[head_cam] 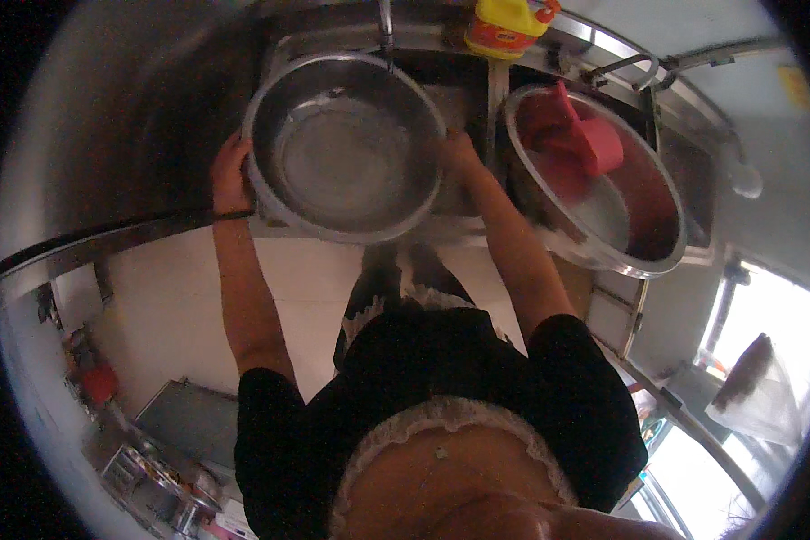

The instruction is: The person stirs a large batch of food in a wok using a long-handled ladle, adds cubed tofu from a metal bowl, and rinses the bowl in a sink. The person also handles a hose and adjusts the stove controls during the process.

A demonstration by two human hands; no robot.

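Note:
A large round stainless steel basin (344, 162) is held over the sink, its inside facing up, with what looks like a little water or wet metal at the bottom. My left hand (233, 172) grips its left rim, and my right hand (460, 156) grips its right rim; the fingertips are partly hidden by the basin. To the right, a second large metal basin (671, 223) stands tilted, with a pink plastic scoop or dipper (604, 145) inside it. The faucet (386, 27) comes down behind the held basin.
Behind the sinks stands a yellow plastic jug (506, 27) with a red cap. A steel counter (121, 135) extends to the left. A pipe with a curved end (641, 71) lies near the back right wall. A grey mat or panel (189, 418) is on the floor behind at left.

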